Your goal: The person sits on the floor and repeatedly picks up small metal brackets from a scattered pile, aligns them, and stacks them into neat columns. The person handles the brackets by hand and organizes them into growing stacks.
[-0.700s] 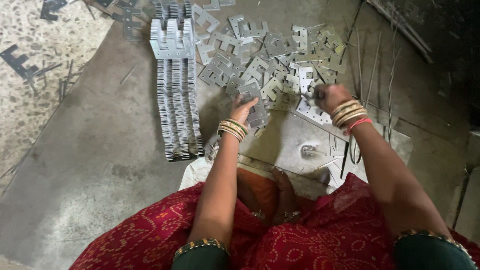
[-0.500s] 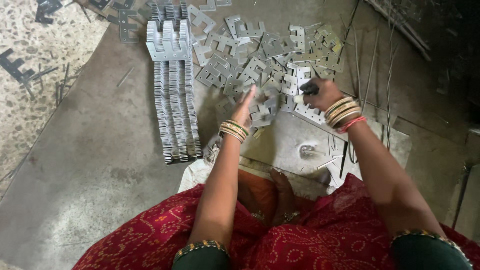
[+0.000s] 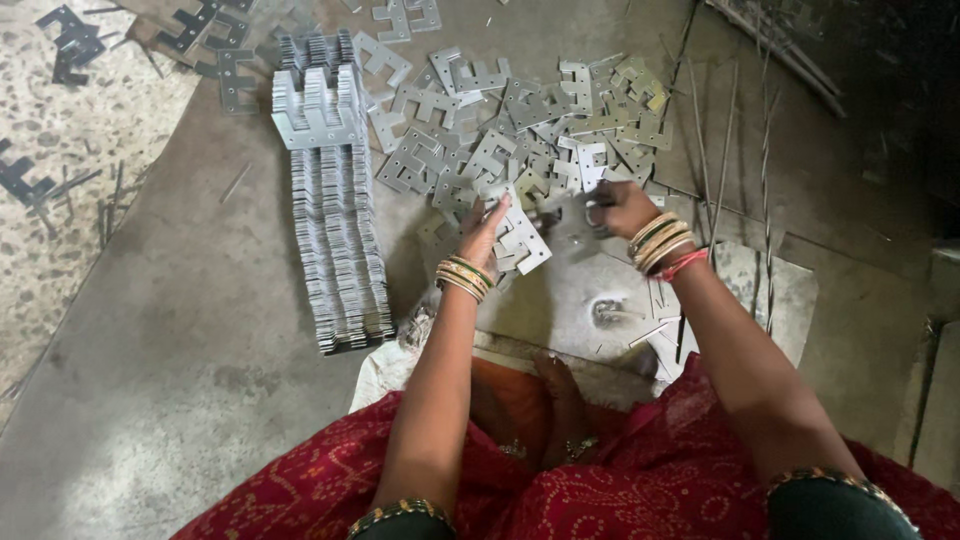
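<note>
A loose heap of grey E-shaped metal plates [image 3: 520, 130] lies on the floor in front of me. My left hand [image 3: 484, 225] grips a small bunch of these plates [image 3: 522, 243] at the heap's near edge. My right hand [image 3: 620, 205] is curled around one plate [image 3: 594, 215] just right of the left hand. Both wrists wear bangles. To the left, a long neat row of stacked plates [image 3: 335, 230] stands on edge and runs away from me.
A flat metal sheet [image 3: 590, 290] lies under my hands. Thin metal rods [image 3: 720, 150] lie at the right. Dark E-shaped plates [image 3: 65, 35] are scattered at the upper left. My foot [image 3: 565, 400] and red patterned cloth [image 3: 620, 490] fill the near edge.
My right hand has drawn back from the heap toward me and nearer the left hand, fingers closed on a plate. My left hand has shifted slightly toward me.
</note>
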`<action>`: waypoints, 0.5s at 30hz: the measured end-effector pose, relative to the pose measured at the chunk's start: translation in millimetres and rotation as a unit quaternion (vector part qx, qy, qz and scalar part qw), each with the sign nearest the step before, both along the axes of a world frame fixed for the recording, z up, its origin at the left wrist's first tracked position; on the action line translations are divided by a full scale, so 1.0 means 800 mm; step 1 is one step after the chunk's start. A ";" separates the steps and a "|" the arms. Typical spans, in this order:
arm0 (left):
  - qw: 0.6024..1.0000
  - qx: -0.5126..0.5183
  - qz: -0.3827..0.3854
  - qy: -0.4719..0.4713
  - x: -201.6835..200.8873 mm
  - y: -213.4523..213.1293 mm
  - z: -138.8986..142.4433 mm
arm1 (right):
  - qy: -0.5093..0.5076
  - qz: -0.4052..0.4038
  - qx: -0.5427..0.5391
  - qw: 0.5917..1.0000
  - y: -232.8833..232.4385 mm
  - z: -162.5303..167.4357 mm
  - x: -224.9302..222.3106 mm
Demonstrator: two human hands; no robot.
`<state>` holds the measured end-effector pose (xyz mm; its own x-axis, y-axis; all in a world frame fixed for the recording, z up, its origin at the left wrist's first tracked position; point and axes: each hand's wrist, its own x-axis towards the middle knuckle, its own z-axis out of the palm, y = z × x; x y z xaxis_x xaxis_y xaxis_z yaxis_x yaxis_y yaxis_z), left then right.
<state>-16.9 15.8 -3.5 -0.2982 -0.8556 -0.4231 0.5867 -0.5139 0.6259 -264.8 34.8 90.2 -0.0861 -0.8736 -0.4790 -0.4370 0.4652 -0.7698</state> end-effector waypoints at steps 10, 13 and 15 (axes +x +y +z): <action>1.000 0.002 -0.013 0.013 0.000 -0.017 0.000 | 0.374 -0.169 -0.079 0.908 -0.021 -0.027 -0.007; 0.998 0.002 -0.016 0.063 -0.002 -0.019 -0.020 | 0.277 -0.275 -0.027 0.920 -0.028 -0.025 -0.008; 0.997 -0.034 -0.004 0.063 -0.004 -0.020 -0.024 | 0.155 -0.281 0.016 0.947 -0.029 -0.019 -0.006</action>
